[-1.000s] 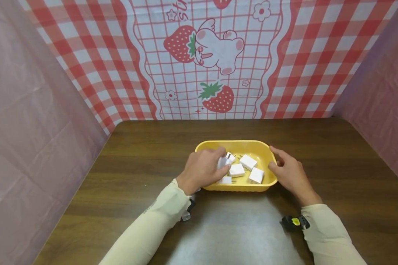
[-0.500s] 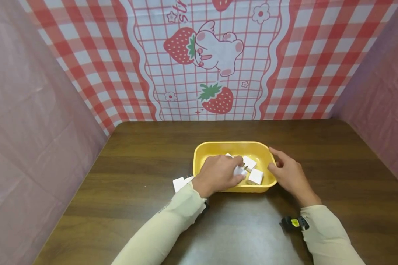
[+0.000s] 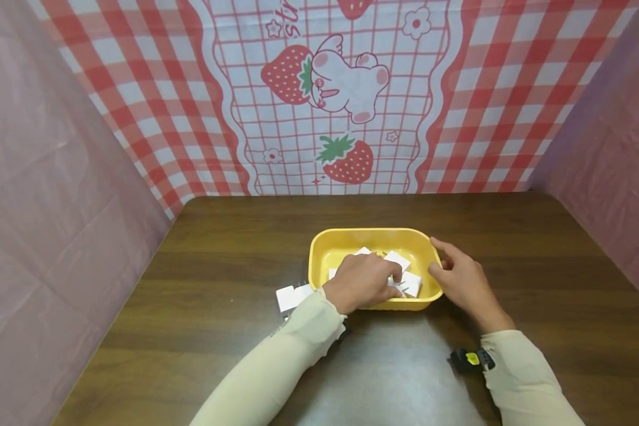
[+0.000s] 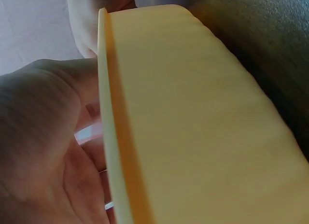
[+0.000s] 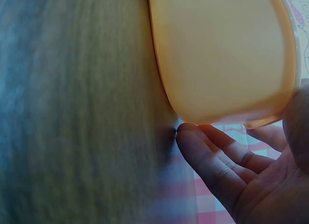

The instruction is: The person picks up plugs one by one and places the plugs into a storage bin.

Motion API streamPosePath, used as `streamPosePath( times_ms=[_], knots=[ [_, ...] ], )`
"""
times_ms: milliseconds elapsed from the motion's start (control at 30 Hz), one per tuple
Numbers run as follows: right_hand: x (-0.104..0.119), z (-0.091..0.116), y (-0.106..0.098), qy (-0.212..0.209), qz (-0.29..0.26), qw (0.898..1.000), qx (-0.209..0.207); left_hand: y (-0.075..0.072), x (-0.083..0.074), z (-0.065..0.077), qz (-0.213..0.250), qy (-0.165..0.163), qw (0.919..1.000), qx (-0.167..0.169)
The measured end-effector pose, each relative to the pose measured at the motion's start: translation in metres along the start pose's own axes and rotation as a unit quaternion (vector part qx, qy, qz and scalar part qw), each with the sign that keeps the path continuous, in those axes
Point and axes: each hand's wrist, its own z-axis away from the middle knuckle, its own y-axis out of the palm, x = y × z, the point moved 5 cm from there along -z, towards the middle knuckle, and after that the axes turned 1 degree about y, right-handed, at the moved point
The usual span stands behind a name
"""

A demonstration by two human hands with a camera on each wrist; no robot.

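Observation:
A yellow plastic basin holds several white plug-in chargers. My left hand reaches over the near rim into it. Thumb and index finger pinch one white charger, mostly hidden by the hand, its metal prongs pointing right. Beside those prongs lies another charger. My right hand grips the right end of the basin, thumb at the rim. In the right wrist view, the fingers touch the basin's outer wall. The left wrist view shows mainly the near outer wall; the held charger is hidden there.
Two white chargers lie on the brown wooden table, just left of the basin and partly behind the left forearm. A red checked cloth with strawberries hangs behind the table. Pinkish sheets hang at both sides.
My left hand has moved right inside the basin with a charger between its fingers, uncovering the chargers on the table at left. The right hand has kept its grip on the rim.

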Motion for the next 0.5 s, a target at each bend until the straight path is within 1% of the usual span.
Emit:
streamPosePath(
  times_ms=[133,267,333,500],
  knots=[
    [-0.001,0.000,0.002,0.005,0.001,1.000,0.005,0.003,0.000,0.000,0.007,-0.001,0.9999,0.014],
    [0.000,-0.001,0.001,0.004,0.005,1.000,-0.002,0.004,0.000,0.001,0.006,-0.001,0.9999,0.015],
    [0.000,-0.001,0.001,0.003,0.007,1.000,-0.004,0.003,0.000,0.003,0.010,-0.005,0.9999,0.010],
    [0.000,-0.001,0.001,0.003,0.006,1.000,-0.005,-0.003,0.004,0.012,0.013,-0.016,0.9995,-0.023]
  ],
)
